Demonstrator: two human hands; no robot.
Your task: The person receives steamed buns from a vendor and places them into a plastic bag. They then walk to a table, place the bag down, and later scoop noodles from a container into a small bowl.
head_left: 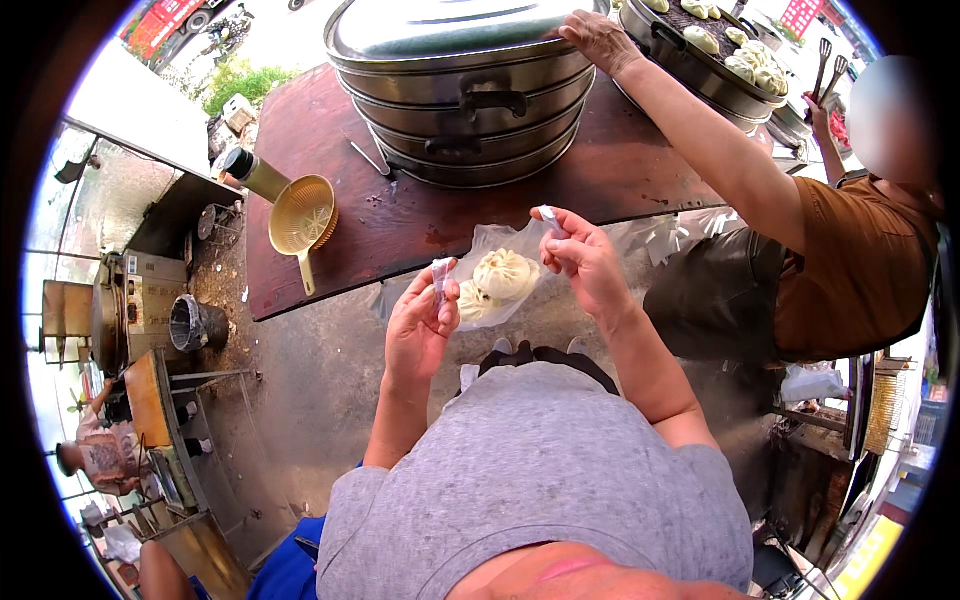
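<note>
Clear plastic bag (512, 308), pinched by left hand (417, 325) and right hand (588, 262), could tear if the buns (505, 274) between them pull unevenly

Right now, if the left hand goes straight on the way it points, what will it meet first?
Probably the metal steamer on the table. The left hand points toward it, but depth is unclear: if the hand is low, the table's near edge comes first.

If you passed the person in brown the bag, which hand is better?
Probably the right hand: it holds the bag by its right side, nearer that person. The left hand is farther.
</note>
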